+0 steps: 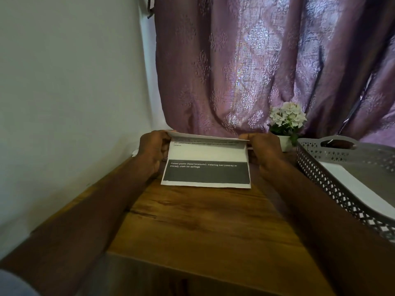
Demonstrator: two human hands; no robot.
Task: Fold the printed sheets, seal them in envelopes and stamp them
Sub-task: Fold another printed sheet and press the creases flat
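A printed sheet (206, 165) with a dark grey band across its near part rests on the wooden table (192, 227), its near edge flat on the wood. The far part of the sheet is lifted and bent toward me. My left hand (152, 151) pinches the sheet's far left corner. My right hand (264, 151) pinches its far right corner. No envelope or stamp can be made out for certain.
A grey perforated tray (320, 171) at the right holds white paper (352, 189) and a dark object at its far end. A small pot of white flowers (287, 122) stands behind my right hand. A purple curtain hangs behind, a white wall at the left.
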